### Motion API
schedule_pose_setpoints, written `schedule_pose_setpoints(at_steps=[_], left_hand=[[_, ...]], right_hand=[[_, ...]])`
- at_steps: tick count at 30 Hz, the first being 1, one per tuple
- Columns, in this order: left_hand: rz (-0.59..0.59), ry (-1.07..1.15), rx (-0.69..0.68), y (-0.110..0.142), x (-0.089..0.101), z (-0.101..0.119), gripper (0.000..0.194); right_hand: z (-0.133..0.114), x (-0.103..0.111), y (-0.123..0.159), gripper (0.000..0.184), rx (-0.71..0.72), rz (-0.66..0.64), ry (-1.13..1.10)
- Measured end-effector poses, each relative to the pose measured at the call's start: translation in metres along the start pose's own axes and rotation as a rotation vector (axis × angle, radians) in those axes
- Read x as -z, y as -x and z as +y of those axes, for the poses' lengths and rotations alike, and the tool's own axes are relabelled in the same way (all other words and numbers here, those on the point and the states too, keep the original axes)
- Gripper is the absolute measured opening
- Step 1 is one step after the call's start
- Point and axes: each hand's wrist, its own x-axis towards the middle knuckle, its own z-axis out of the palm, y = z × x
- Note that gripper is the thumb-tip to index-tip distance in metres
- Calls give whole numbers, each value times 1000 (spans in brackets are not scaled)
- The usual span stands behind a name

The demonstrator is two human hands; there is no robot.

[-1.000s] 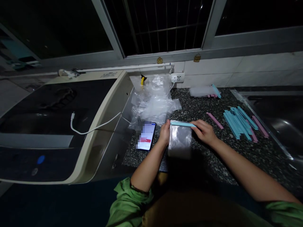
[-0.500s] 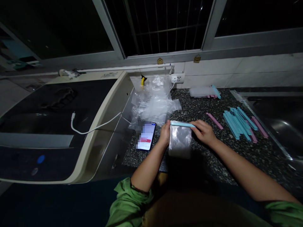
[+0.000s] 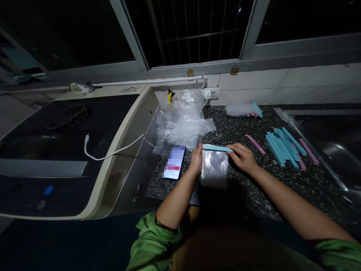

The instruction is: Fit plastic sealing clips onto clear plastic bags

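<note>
A blue bag sealing clip (image 3: 216,148) lies across the top edge of a clear plastic bag (image 3: 214,171). My left hand (image 3: 196,159) is closed at the clip's left end and the bag's upper left corner. With thumb and fingers, my right hand (image 3: 243,156) pinches the clip's right end. The bag hangs flat below the clip, over the counter's front part. Whether the clip is fully snapped along its length, I cannot tell. To the right of my right hand rests a single pink clip (image 3: 255,144), near a pile of blue clips (image 3: 282,147) with some pink ones among them.
A lit phone (image 3: 174,163) lies left of my left hand. Behind it are crumpled clear bags (image 3: 184,126). A washing machine (image 3: 121,150) stands at left with a white cable (image 3: 124,150) on it. A bagged clip pack (image 3: 242,110) and a metal sink (image 3: 332,158) are at right.
</note>
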Motion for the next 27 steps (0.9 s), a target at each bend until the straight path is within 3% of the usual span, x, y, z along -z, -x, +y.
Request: schedule_pose_setpoints(at_steps=[19,27], left_hand=[[73,91,9,0,-5,0,23],[59,82,-10,-1,-4,-3,25]], right_hand=[[-2,2,-1,16,24,109,-18],[-4,4,-3,16,-30,120,-32]])
